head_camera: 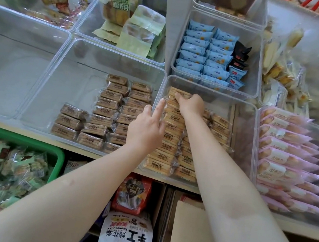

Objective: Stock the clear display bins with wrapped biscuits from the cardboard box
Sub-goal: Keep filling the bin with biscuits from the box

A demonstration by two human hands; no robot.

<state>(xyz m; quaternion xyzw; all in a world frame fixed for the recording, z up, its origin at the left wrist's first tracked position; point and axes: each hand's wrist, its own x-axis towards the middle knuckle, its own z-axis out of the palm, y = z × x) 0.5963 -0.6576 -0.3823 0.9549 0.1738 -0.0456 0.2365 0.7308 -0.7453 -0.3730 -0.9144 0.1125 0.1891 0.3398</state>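
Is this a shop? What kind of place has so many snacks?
Probably a snack shop's loose-biscuit counter. Clear plastic display bins hold neat rows of wrapped tan biscuits, blue-wrapped snack packets and pink-wrapped biscuits.

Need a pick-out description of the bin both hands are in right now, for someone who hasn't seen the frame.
Start at the bin of blue packets at centre top. The clear bin directly in front of it, at the shelf's front edge, is the one, where the left hand and right hand meet. Its pale golden biscuits differ from the brown biscuits left and pink packets right.
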